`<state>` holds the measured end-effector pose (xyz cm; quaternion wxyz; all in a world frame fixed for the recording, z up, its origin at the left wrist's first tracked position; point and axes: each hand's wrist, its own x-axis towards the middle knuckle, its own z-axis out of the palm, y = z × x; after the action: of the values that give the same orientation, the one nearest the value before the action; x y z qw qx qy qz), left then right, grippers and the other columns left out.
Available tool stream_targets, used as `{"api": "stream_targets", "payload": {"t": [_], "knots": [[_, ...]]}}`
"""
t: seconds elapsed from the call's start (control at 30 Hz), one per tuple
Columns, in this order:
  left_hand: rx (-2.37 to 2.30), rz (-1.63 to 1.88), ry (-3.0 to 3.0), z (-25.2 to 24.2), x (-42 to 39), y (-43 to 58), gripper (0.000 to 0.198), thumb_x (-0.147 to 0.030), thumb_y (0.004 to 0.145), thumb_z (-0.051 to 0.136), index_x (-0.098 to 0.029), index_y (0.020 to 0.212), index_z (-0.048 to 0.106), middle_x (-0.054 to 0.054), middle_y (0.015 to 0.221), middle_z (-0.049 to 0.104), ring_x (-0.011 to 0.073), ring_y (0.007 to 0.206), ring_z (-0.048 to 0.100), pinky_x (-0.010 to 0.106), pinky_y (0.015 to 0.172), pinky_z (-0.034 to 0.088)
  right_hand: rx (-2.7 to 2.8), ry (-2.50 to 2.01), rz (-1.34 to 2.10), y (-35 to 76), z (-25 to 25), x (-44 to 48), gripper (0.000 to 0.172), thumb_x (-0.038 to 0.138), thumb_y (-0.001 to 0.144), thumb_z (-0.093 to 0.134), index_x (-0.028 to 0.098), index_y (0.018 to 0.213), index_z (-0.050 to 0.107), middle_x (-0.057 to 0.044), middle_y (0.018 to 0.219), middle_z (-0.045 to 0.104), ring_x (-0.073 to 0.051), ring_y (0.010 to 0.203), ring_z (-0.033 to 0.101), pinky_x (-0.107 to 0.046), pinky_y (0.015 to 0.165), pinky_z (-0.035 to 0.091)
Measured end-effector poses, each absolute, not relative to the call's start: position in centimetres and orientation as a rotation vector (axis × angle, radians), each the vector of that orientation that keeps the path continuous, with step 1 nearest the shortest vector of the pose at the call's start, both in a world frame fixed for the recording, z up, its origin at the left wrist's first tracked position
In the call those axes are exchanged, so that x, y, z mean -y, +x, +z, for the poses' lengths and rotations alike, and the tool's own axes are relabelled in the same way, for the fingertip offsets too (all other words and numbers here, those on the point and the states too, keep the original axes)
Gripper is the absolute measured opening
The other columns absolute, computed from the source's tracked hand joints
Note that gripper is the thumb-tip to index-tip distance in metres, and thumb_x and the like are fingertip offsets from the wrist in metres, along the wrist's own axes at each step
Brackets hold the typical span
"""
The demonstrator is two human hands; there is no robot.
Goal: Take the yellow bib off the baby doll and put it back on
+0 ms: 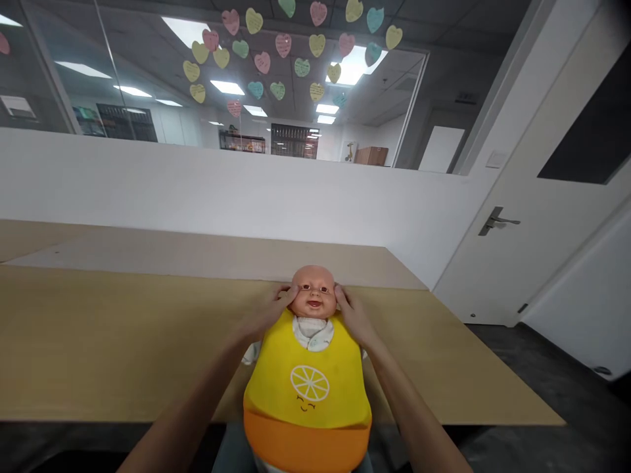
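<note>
The left hand grasps, fingers curled gently, the head of a vinyl baby doll in a yellow-and-orange bib, which rests at the near edge of the pale wooden tabletop. The right hand mirrors it; even pressure from both sides keeps the head steady.

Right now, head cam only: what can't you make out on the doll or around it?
Head view:
- Legs of the baby doll: cut off by the bottom edge.
- Its arms: mostly hidden by the yellow bib; only a bit of white sleeve shows.
- Fingertips of the left hand and right hand: the doll's head hides whether they reach behind it.
- Writing on the heart-shaped notes: too small to read.
</note>
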<state>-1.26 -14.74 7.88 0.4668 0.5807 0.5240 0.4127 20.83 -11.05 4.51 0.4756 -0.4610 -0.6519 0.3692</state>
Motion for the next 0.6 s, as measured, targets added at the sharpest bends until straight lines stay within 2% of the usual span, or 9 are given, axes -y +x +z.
{"api": "stream_targets", "payload": {"t": [0.17,0.3,0.4,0.47,0.53,0.6], "knots": [[-1.235,1.072,1.480,9.6,22.9,-1.6,0.056,-0.059,0.085,0.053,-0.020,0.125,0.053,0.009,0.119,0.065,0.0259,0.107,0.059,0.032,0.086,0.046,1.584,-1.157,0.764,21.2,7.0,20.1,0.064,0.061,0.090,0.045,0.017,0.136,0.053,-0.012,0.128,0.061,-0.028,0.125,0.051,-0.040,0.105,0.040],[-1.016,1.088,1.395,8.3,28.4,-2.1,0.060,-0.051,0.081,0.063,-0.020,0.130,0.045,0.008,0.107,0.068,0.0245,0.099,0.061,0.033,0.084,0.048,1.577,-1.154,0.716,21.7,6.6,26.9,0.064,0.059,0.088,0.051,0.019,0.138,0.050,-0.012,0.118,0.066,-0.029,0.121,0.053,-0.042,0.102,0.044],[-0.896,1.076,1.319,6.4,32.3,-1.8,0.067,-0.040,0.078,0.070,-0.022,0.135,0.041,0.007,0.108,0.068,0.0233,0.101,0.061,0.033,0.087,0.048,1.498,-1.030,0.868,22.8,4.5,30.8,0.065,0.058,0.084,0.059,0.025,0.139,0.049,-0.011,0.131,0.058,-0.029,0.126,0.050,-0.040,0.103,0.043],[-0.850,1.073,1.261,5.1,34.8,-1.2,0.071,-0.035,0.075,0.074,-0.022,0.136,0.041,0.007,0.109,0.068,0.0234,0.102,0.061,0.033,0.089,0.047,1.428,-0.949,1.053,23.8,2.3,32.7,0.066,0.061,0.079,0.063,0.027,0.135,0.054,-0.010,0.137,0.054,-0.030,0.128,0.048,-0.040,0.105,0.042],[-0.848,1.063,1.245,3.8,36.9,-0.4,0.072,-0.030,0.072,0.077,-0.021,0.136,0.044,0.006,0.106,0.068,0.0252,0.106,0.060,0.034,0.091,0.047,1.320,-0.894,1.278,24.8,-0.3,33.7,0.064,0.069,0.078,0.057,0.026,0.125,0.061,-0.011,0.125,0.062,-0.032,0.120,0.053,-0.043,0.102,0.043],[-0.833,1.016,1.270,2.8,38.5,0.4,0.075,-0.029,0.066,0.081,-0.020,0.134,0.050,0.006,0.105,0.068,0.0268,0.107,0.058,0.034,0.092,0.046,1.270,-0.830,1.483,25.3,-2.5,34.2,0.070,0.080,0.079,0.040,0.023,0.110,0.069,-0.014,0.103,0.069,-0.033,0.106,0.059,-0.045,0.093,0.047]]}}
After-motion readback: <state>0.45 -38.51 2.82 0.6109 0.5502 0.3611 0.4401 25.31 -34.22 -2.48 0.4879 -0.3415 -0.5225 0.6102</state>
